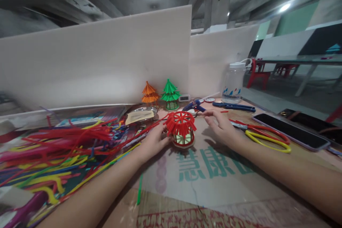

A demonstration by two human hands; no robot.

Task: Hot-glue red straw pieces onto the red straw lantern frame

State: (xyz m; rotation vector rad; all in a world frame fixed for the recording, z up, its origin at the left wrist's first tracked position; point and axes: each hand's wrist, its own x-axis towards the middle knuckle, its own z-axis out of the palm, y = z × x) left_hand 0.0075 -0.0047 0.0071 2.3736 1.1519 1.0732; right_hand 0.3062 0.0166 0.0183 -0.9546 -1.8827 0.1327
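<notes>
A small red pavilion model [184, 128], with a round fringed roof and a pale green base, stands at the middle of the work surface. My left hand [156, 139] holds its left side, fingers curled against the roof edge. To the right of the model, my right hand [221, 128] is apart from it, palm down with fingers spread and nothing in them. A blue hot glue gun [194, 105] lies just beyond my right fingertips. Behind the model stand an orange tiered tower [150, 94] and a green one [170, 95].
Colourful pipe cleaners [61, 146] are heaped at left. At right lie red-and-yellow scissors [263, 135], blue pliers [235, 107] and a phone [291, 131]. A clear bottle [233, 83] stands at back right, before a white partition [107, 60]. A metal dish [144, 110] sits behind my left hand.
</notes>
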